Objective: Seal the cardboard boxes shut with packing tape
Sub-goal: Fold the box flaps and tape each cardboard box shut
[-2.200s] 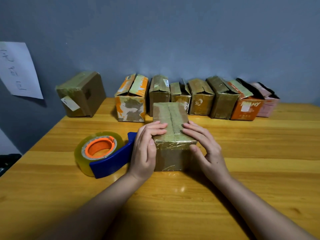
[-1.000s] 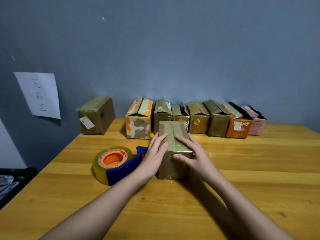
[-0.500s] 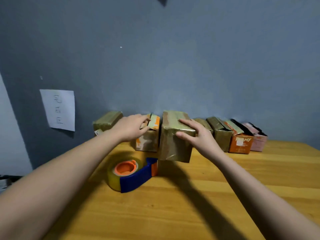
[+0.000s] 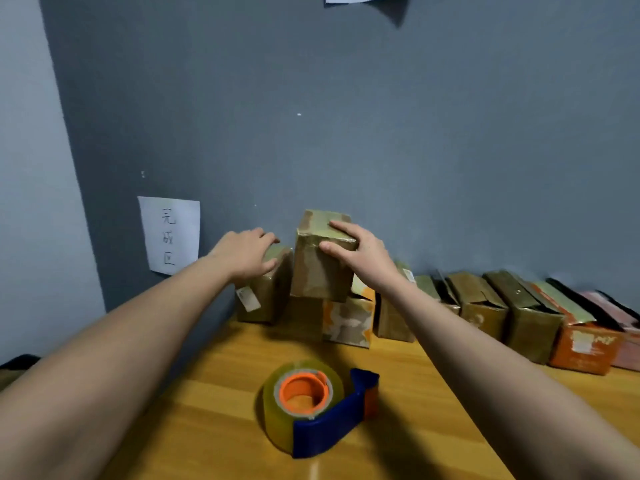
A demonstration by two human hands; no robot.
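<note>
Up against the grey wall, my right hand (image 4: 363, 258) grips the tape-wrapped brown cardboard box (image 4: 320, 265) by its upper right corner, fingers spread over the top and thumb pressed on the near face, and holds it clear of the bench (image 4: 214, 410), tilted a little. My left hand (image 4: 247, 254) lies on top of the brown cardboard box with a white label (image 4: 265, 292) just to the left; its fingers curl loosely over that box's top edge. The two boxes are close side by side, though I cannot tell whether they touch. Below the lifted box and to its right sits an orange and white patterned cardboard box (image 4: 348, 322) on the bench. From there a row of cardboard boxes (image 4: 498, 310) runs rightward along the wall, several with flaps standing open, ending in an orange box (image 4: 585, 344) and a pink box (image 4: 623, 327) at the frame's edge. Nearer me on the yellow wooden bench lies a roll of clear packing tape with an orange core in a blue dispenser (image 4: 313, 405), well apart from both hands. On the wall left of my left hand hangs a white paper sheet with handwritten characters (image 4: 171, 233)
</note>
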